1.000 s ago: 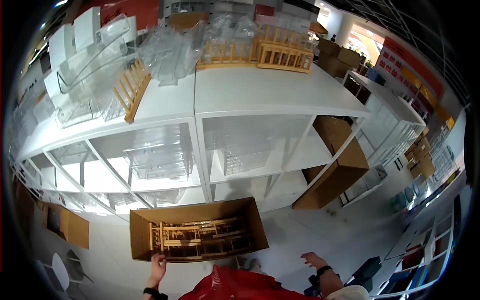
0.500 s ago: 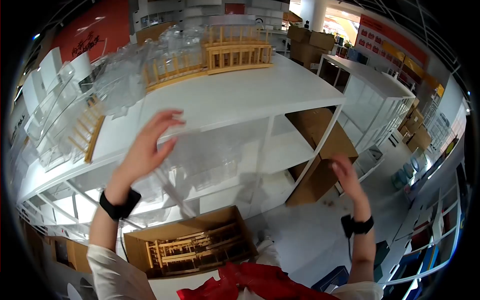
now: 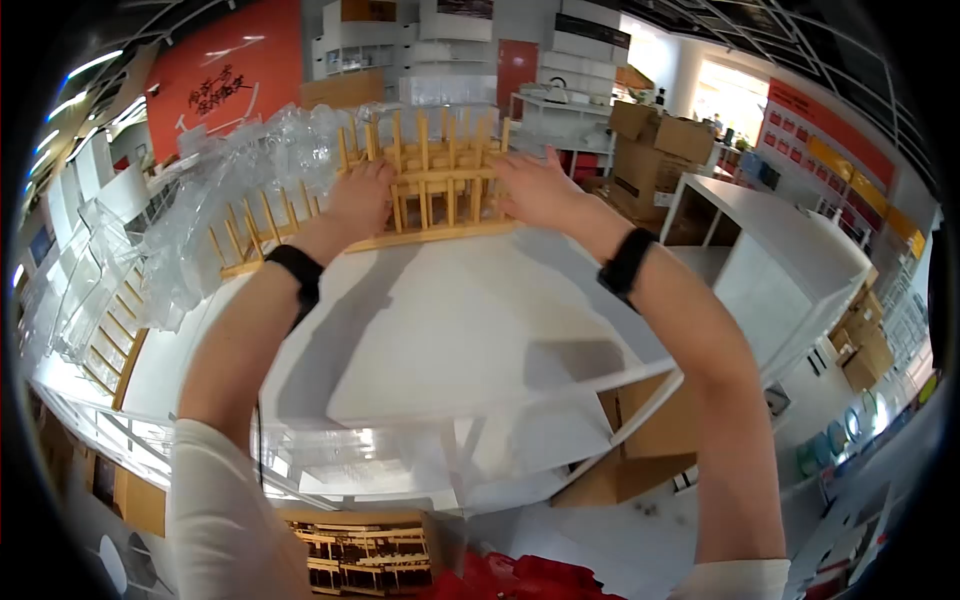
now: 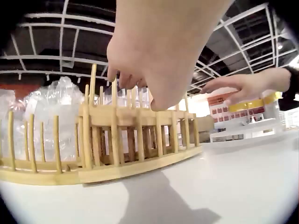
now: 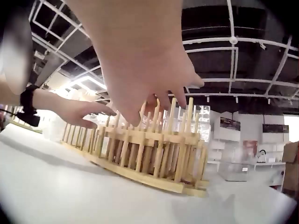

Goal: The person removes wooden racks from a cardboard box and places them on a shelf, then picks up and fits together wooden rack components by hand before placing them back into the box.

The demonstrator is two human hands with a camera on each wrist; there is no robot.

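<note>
Stacked wooden dish racks [image 3: 440,185], slatted with upright pegs, stand on the white cabinet top [image 3: 480,310]. My left hand [image 3: 362,200] is at their left end, its fingers reaching over the upper bar. At the right end is my right hand [image 3: 540,188], fingers spread and extended just over the pegs. In the left wrist view, the thumb of my left hand [image 4: 156,79] comes down close to the top bar [image 4: 126,115]. The right wrist view has my right hand [image 5: 145,79] above the rack's pegs, its fingers apart.
More peg racks [image 3: 265,225] and clear plastic pieces [image 3: 215,200] line the left side of the top. Below, an open cardboard box [image 3: 400,520] holds several wooden racks. Cardboard boxes [image 3: 650,150] stand behind on the right, near another white cabinet [image 3: 760,240].
Both hands have come up from beside the floor box, risen past the cabinet edge and reached forward to the stacked racks. The head view has moved closer to the cabinet top.
</note>
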